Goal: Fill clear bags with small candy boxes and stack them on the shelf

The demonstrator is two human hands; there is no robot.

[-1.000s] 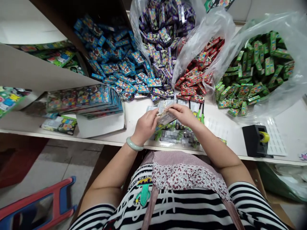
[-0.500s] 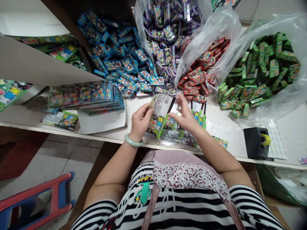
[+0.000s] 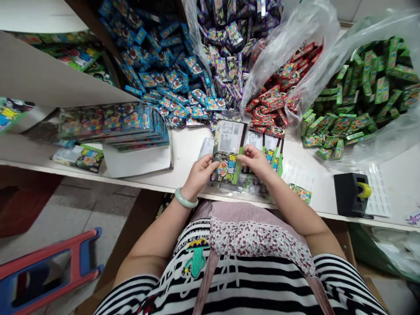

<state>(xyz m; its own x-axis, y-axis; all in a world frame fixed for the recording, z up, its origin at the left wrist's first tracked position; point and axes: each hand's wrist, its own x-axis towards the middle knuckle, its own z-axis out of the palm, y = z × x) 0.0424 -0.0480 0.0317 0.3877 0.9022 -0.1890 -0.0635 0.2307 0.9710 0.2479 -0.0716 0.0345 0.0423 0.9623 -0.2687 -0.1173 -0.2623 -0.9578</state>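
A flat printed packaging bag [image 3: 229, 144], black and green with a white text panel and colourful lettering, is held upright over the front of the table. My left hand [image 3: 201, 175], with a pale green bangle at the wrist, pinches its lower left edge between thumb and fingers. On the opposite edge, my right hand [image 3: 255, 162] grips it with thumb and fingertips. Beneath and to the right lie more printed bags [image 3: 271, 153] of the same kind, overlapping, with clear plastic parts toward the table's front edge. The held bag partly covers them.
Piles of small blue boxes [image 3: 177, 83], purple boxes [image 3: 229, 65], red boxes [image 3: 274, 105] and green boxes [image 3: 344, 122] spread across the back, some in clear plastic bags. Stacked filled packs [image 3: 131, 124] lie left. A tape dispenser [image 3: 351, 194] stands right; a stool [image 3: 75, 267] is on the floor.
My right hand was apart from the bag's upper right, fingers spread; it has come down and now grips the right edge. The bag has turned more upright, and my left hand has shifted slightly right and down.
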